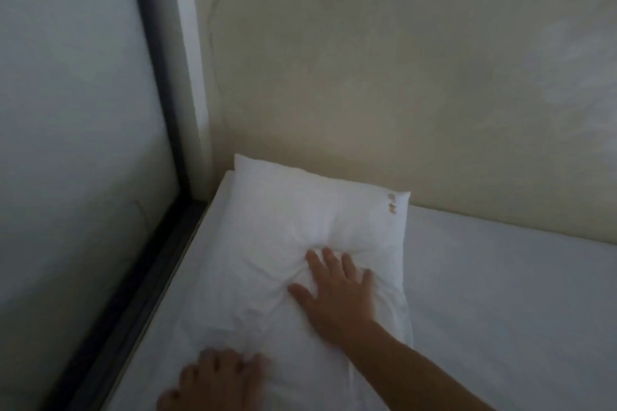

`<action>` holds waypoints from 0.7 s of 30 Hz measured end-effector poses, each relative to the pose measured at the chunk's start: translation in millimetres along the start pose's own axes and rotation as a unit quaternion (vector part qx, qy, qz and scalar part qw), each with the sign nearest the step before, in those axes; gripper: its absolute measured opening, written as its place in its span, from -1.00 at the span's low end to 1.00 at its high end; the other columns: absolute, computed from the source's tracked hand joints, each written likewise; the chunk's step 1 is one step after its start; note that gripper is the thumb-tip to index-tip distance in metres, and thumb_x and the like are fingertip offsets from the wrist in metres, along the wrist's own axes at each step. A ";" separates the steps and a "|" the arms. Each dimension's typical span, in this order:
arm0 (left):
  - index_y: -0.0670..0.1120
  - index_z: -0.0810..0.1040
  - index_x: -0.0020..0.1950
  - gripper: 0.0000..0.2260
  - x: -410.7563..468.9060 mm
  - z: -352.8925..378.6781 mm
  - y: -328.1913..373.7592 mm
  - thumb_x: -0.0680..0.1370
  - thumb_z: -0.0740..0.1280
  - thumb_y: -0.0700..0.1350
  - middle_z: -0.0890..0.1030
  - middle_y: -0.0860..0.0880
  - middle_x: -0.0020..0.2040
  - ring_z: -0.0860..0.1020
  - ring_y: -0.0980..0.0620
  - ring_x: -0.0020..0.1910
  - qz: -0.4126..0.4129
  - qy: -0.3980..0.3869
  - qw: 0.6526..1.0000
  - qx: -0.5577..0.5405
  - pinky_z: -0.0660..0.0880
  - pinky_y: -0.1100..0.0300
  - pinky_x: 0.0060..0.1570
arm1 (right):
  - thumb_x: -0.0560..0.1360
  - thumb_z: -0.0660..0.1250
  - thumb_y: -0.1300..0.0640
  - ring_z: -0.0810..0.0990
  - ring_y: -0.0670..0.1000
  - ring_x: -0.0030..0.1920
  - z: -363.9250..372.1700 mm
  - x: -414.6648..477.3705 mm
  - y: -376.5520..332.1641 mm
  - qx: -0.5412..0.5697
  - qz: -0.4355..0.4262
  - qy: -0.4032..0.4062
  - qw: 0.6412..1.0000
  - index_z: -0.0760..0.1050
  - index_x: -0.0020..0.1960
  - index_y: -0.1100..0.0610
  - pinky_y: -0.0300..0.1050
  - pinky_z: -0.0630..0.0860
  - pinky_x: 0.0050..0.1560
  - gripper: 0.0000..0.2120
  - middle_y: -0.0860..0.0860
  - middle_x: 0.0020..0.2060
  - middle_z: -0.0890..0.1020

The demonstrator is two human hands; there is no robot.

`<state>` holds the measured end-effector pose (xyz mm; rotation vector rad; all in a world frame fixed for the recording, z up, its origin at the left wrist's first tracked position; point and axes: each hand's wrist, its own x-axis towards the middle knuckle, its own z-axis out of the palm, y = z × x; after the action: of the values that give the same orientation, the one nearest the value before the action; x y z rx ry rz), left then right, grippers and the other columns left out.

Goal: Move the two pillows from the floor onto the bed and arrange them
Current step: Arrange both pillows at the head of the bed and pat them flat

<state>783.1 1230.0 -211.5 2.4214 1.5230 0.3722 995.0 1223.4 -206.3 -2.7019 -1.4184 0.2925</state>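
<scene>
A white pillow lies on the bed in the far left corner, its top edge against the wall. It has a small brownish mark near its right top corner. My right hand presses flat on the pillow's middle with fingers spread, denting the fabric. My left hand rests on the pillow's near left edge, blurred, with fingers curled on the fabric. Only one pillow is clearly in view; a thin white edge shows under it at the far left.
A cream wall runs behind the bed. On the left stands a pale panel with a dark frame close along the mattress side. White sheet stretches to the right of the pillow.
</scene>
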 end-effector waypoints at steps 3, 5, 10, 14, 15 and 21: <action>-0.02 0.55 0.11 -0.68 98.6 -22.4 30.3 0.52 0.13 0.09 0.58 -0.17 0.12 0.54 -0.23 0.06 0.100 0.130 0.986 -0.031 0.42 -0.14 -0.02 | 0.46 -0.28 -0.38 -0.07 0.07 0.52 -34.1 53.1 -0.8 0.020 -0.007 0.123 0.992 -0.11 0.52 -0.14 0.25 -0.17 0.42 -0.32 -0.06 0.56 0.00; 0.08 0.28 0.44 -0.55 147.7 -8.6 63.8 0.58 -0.02 0.13 0.29 -0.12 0.49 0.22 -0.19 0.46 0.150 0.056 0.987 0.011 0.18 -0.25 0.36 | 0.48 -0.31 -0.30 -0.19 0.07 0.52 -26.3 83.8 1.6 0.007 -0.037 0.094 0.995 -0.19 0.53 -0.11 0.26 -0.19 0.43 -0.35 -0.06 0.56 -0.12; 0.14 -0.15 0.52 -0.46 173.0 104.2 53.9 0.54 -0.28 0.23 -0.14 0.01 0.58 -0.22 -0.08 0.53 0.113 0.014 0.988 0.101 -0.22 -0.27 0.42 | 0.54 -0.25 -0.17 -0.33 0.11 0.49 51.9 95.2 12.3 -0.079 -0.055 0.103 0.990 -0.28 0.53 -0.06 0.32 -0.31 0.39 -0.41 -0.03 0.54 -0.21; 0.19 -0.24 0.49 -0.47 184.5 121.1 47.5 0.53 -0.28 0.26 -0.16 0.05 0.57 -0.22 -0.05 0.53 0.109 -0.007 0.991 0.079 -0.23 -0.24 0.41 | 0.56 -0.19 -0.15 -0.34 0.14 0.49 57.4 111.1 12.3 -0.092 -0.052 0.099 0.989 -0.26 0.53 -0.03 0.35 -0.34 0.36 -0.41 0.00 0.55 -0.20; 0.21 -0.29 0.47 -0.48 187.0 120.6 47.2 0.52 -0.30 0.27 -0.20 0.07 0.56 -0.25 -0.03 0.52 0.112 -0.016 0.991 0.068 -0.24 -0.24 0.42 | 0.55 -0.18 -0.15 -0.34 0.14 0.49 56.8 109.7 10.9 -0.089 -0.050 0.091 0.991 -0.24 0.54 -0.03 0.35 -0.34 0.36 -0.40 0.00 0.55 -0.19; 0.20 -0.45 0.40 -0.44 171.7 105.5 36.9 0.43 -0.43 0.31 -0.36 0.09 0.52 -0.36 0.05 0.48 0.128 -0.133 0.983 0.020 -0.29 -0.17 0.43 | 0.54 -0.16 -0.21 -0.28 0.05 0.51 42.8 83.7 17.6 -0.022 -0.050 0.061 0.997 -0.17 0.55 -0.06 0.22 -0.29 0.43 -0.38 -0.04 0.55 -0.16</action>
<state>922.6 1361.5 -283.8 2.5802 1.1231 0.0597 1046.9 1281.3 -262.0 -2.6218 -1.5350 0.0897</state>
